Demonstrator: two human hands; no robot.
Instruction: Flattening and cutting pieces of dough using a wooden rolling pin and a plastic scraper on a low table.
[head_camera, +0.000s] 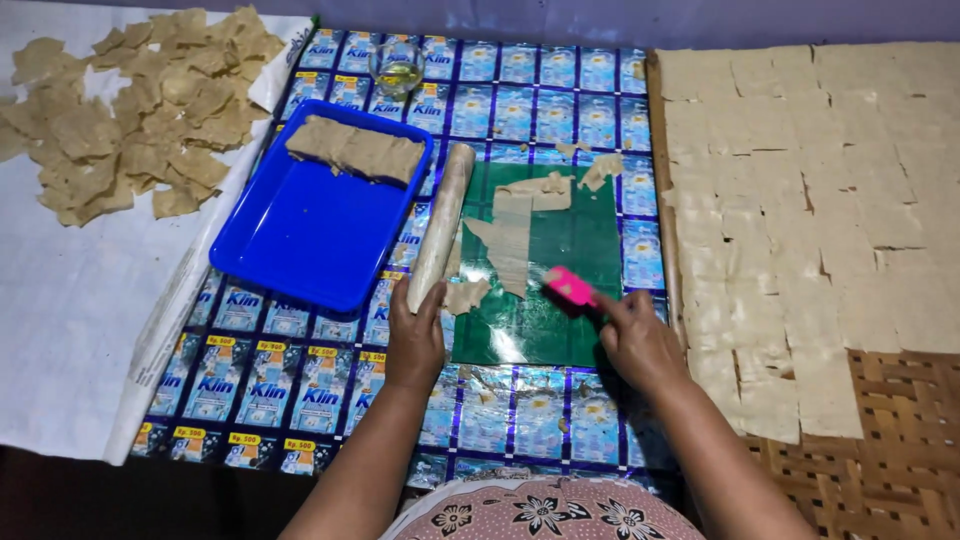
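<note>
Looking down past my floral shirt (540, 515), I have both forearms stretched over a mat (500, 410) made of shiny blue sachet wrappers. My left hand (415, 335) lies flat, fingers together, with the fingertips pressed against the near end of a pale roller (440, 225) that runs away from me, just beside the green sheet (565, 265). My right hand (635, 340) pinches a small pink scraper (570, 288) between thumb and fingers, its blade resting on the near right part of that sheet. Thin dough (515, 235) clings to the sheet in torn strips, mostly along its left half and far edge, with one loose scrap near the roller's near end.

Left of the roller sits a blue tray (300, 245), a folded slab of dough (355, 150) lying along its far side. To my right, a woven rack (890, 420) carries flat pale squares (800, 200) laid edge to edge, covering nearly all of it except the near right corner.

Farther left, on white sheeting (70, 320), a loose pile of dried, curled pieces (140, 110) is spread out. At the far edge of the mat stands a small glass (397, 68) with yellowish liquid in it.
</note>
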